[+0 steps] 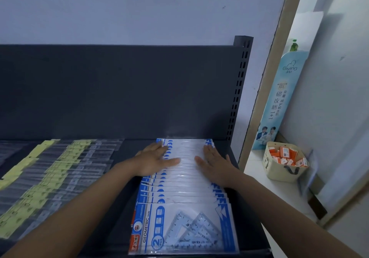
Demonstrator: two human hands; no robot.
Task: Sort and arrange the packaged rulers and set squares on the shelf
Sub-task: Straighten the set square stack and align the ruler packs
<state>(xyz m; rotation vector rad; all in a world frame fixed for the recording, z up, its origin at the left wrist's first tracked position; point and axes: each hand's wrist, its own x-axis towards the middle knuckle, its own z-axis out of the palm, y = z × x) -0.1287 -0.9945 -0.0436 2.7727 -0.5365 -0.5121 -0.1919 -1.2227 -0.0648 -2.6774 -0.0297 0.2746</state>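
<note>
Left hand (157, 159) and right hand (214, 162) down flat, palms on the overlapping row of blue-and-white plastic set-square packets (185, 179). Fingers straight and loosely spread, thumbs angled toward each other with a gap of packet between. Resting on top, nothing pinched, nothing gripped.

Under both palms, the far half of that row. Nearer than the wrists, more packets fanned toward the front edge, ending in the front packet with clear triangular set squares (183, 227) showing through, flat between the two forearms.

Out past the left hand, well apart from it, overlapping rows of clear packaged rulers with yellow header cards (60, 169), flat on the same dark shelf (125, 154). Beyond the fingertips, the dark back panel (119, 92). Just past the right hand, the perforated dark upright post (239, 90).

Further right of the right hand, off the shelf, a beige basket of small orange boxes (285, 163) on a white ledge (259, 177), with a tall pale-blue printed display card (279, 102) standing behind it.
</note>
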